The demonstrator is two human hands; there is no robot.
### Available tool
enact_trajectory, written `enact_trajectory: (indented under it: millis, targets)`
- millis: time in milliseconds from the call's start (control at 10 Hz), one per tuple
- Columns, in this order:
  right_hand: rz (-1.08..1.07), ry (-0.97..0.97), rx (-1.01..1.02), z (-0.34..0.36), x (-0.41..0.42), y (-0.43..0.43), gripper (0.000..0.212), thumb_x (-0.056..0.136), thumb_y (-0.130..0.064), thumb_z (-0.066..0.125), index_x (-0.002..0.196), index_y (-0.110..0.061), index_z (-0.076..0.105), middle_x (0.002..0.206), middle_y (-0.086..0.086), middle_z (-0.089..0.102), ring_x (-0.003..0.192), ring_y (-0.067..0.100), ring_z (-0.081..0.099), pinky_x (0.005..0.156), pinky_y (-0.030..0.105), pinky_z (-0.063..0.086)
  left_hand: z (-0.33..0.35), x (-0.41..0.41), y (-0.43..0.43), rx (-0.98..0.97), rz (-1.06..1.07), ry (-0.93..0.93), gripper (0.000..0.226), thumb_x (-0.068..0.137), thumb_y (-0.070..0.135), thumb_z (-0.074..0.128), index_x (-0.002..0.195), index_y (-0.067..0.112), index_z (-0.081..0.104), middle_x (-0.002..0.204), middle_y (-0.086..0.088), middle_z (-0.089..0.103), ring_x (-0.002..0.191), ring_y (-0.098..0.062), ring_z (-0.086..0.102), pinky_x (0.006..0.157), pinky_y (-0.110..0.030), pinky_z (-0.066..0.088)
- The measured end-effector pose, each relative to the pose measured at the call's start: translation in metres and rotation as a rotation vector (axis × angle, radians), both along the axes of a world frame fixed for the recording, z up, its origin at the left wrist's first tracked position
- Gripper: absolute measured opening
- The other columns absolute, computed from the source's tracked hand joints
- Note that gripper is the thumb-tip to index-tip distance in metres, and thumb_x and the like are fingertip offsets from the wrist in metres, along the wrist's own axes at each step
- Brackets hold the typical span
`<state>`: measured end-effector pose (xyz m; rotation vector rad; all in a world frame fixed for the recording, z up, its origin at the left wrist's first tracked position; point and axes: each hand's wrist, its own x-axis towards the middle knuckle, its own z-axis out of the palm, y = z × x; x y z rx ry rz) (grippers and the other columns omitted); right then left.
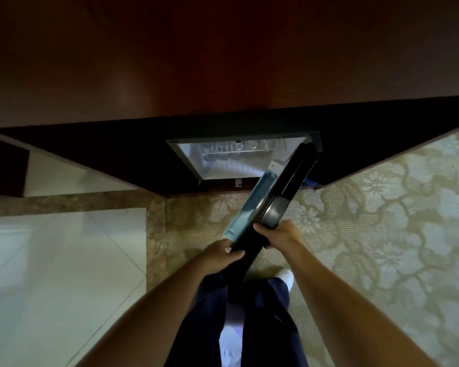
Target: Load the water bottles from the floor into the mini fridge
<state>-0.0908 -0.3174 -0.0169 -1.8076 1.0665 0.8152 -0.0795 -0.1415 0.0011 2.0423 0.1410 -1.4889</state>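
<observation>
**Position of parts.** The black mini fridge [223,137] is set into the recess under the dark red-brown wooden table [223,62]. Its cabinet is lit inside. The black fridge door with a teal inner liner [289,178] is swung out over the patterned beige carpet [382,207], which leaves the opening free for loading.

**Hands.** The left hand [223,250] is curled round the free edge of the fridge door on the liner side. The right hand [278,234] grips the same edge on the outer side. Both hands hold the door and nothing else. Judged from this grip, the step in hand is setting the door's swing, not carrying a bottle.

**Task items.** The clear plastic water bottles [231,149] lie in a row on the wire shelf inside the cabinet, so they sit within the cooled space.

**Count.**
- Mini fridge: 1
- Fridge door: 1
- Hands on the door: 2
- Wire shelves in view: 1
- Water bottles on the shelf: several; glare probably hides some, so an exact number cannot be given
- Water bottles in view on the carpet or the pale tiled floor [51,260]: 0
</observation>
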Motion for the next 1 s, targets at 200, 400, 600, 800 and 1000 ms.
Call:
enact_trajectory:
  millis: [200, 400, 600, 800, 1000]
  targets:
    - [-0.121, -0.015, 0.091, -0.005, 0.044, 0.034, 0.032, 0.081, -0.040, 0.069, 0.091, -0.009, 0.066, 0.077, 0.008, 0.073, 0.062, 0.018, 0.070, 0.051, 0.022, 0.042, 0.000, 0.034, 0.036, -0.024, 0.137, -0.257, 0.048, 0.087, 0.027, 0.063, 0.131, 0.017, 0.047, 0.125, -0.007, 0.058, 0.115, -0.023, 0.055, 0.088, -0.030, 0.046]
    - [-0.220, -0.043, 0.152, -0.011, 0.095, 0.059, 0.025, 0.086, -0.035, 0.065, 0.088, -0.011, 0.058, 0.067, 0.007, 0.066, 0.051, 0.015, 0.058, 0.046, 0.024, 0.038, -0.006, 0.083, 0.065, 0.048, 0.278, -0.474, 0.054, 0.085, 0.021, 0.065, 0.134, 0.010, 0.046, 0.130, -0.014, 0.052, 0.121, -0.030, 0.051, 0.091, -0.028, 0.041]
    - [-0.289, -0.061, 0.248, -0.010, 0.137, 0.071, 0.017, 0.095, -0.029, 0.053, 0.088, -0.014, 0.050, 0.069, 0.003, 0.063, 0.057, 0.010, 0.058, 0.052, 0.023, 0.041, 0.000, 0.130, 0.068, -0.021, 0.422, -0.421, 0.086, 0.088, 0.025, 0.063, 0.152, 0.013, 0.007, 0.159, -0.006, 0.012, 0.146, -0.022, 0.017, 0.119, -0.034, 0.022]
    - [-0.166, -0.090, 0.332, 0.004, 0.147, 0.078, 0.014, 0.099, -0.018, 0.045, 0.111, -0.017, 0.052, 0.091, 0.005, 0.063, 0.068, 0.012, 0.060, 0.061, 0.023, 0.040, 0.015, 0.145, 0.065, 0.014, 0.216, -0.382, 0.077, 0.092, 0.030, 0.056, 0.151, 0.015, 0.010, 0.157, -0.005, 0.020, 0.143, -0.023, 0.027, 0.109, -0.028, 0.030]
    - [-0.011, -0.112, 0.228, 0.040, 0.130, 0.064, 0.012, 0.098, -0.017, 0.045, 0.106, -0.012, 0.053, 0.082, 0.003, 0.063, 0.073, 0.016, 0.061, 0.067, 0.026, 0.044, 0.034, 0.125, 0.063, 0.023, -0.089, -0.225, 0.036, 0.095, 0.035, 0.049, 0.122, 0.012, 0.054, 0.125, -0.004, 0.052, 0.116, -0.020, 0.051, 0.094, -0.027, 0.038]
